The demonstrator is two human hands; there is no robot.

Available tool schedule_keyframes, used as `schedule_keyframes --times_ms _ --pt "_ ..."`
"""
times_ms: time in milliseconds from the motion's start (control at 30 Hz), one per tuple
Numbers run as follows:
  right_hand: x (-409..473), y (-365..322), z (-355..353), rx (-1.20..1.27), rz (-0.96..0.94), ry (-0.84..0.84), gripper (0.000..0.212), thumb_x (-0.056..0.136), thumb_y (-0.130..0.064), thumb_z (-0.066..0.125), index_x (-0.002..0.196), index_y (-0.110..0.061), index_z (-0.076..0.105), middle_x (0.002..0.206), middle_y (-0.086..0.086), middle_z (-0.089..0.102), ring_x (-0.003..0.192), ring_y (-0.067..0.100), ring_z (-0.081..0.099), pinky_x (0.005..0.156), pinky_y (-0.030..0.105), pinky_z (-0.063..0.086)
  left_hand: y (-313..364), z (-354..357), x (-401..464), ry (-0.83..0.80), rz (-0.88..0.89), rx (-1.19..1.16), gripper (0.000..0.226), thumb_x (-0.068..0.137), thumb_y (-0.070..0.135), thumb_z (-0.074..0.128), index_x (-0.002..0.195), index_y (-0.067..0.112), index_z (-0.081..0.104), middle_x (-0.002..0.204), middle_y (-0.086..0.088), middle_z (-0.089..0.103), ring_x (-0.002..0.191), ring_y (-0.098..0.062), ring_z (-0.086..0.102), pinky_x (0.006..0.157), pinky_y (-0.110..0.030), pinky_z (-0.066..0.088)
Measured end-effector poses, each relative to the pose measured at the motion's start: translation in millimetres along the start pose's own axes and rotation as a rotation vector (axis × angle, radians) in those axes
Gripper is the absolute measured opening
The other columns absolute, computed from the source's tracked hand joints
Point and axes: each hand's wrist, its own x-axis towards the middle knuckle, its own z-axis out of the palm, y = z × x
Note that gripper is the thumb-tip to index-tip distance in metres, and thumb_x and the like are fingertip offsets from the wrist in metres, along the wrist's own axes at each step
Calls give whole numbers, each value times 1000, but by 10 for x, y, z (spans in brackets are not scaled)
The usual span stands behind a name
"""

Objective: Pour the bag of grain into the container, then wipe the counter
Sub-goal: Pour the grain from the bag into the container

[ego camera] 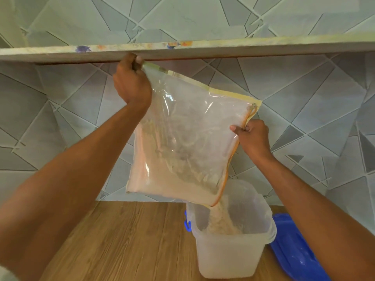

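The left hand (132, 82) pinches the bag's (182, 142) top corner, raised high just under the shelf (203, 50); the right hand (253, 138) pinches the zip edge lower down, beside the slider. Held this way the bag hangs tilted, its bottom lifted and its open corner lowest, so the grain (221, 222) slides toward that one corner instead of spilling along the whole mouth (a sensible way to aim a floppy bag).

The bag is clear plastic with a pale yellow border and an orange zip. Pale, flour-like grain is heaped along its lower side, and dusty streaks cling to the upper part. Its low corner sits over the container's (233, 252) rim, and a stream falls inside onto a small mound.

The container, frosted and square with a blue clip on its left, stands on the wooden counter (121, 240). A blue lid (294, 244) lies just to its right. Much grain looks left to pour, and the wiping is not yet begun.
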Motion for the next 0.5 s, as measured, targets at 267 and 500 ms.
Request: schedule_keyframes --times_ms 267,500 --pt "-35 39 21 -10 39 -26 52 83 -28 80 57 -13 38 62 6 45 79 26 49 61 30 35 -40 21 -38 -18 5 13 26 100 24 49 89 14 70 77 8 59 70 -3 47 56 -22 31" --pt "-61 3 -27 -81 -4 -30 56 86 -29 78 55 -16 33 61 5 41 78 25 47 57 29 33 16 58 -67 -8 2 20 27 101 27 48 93 16 71 79 10 60 73 -6 51 58 -25 33"
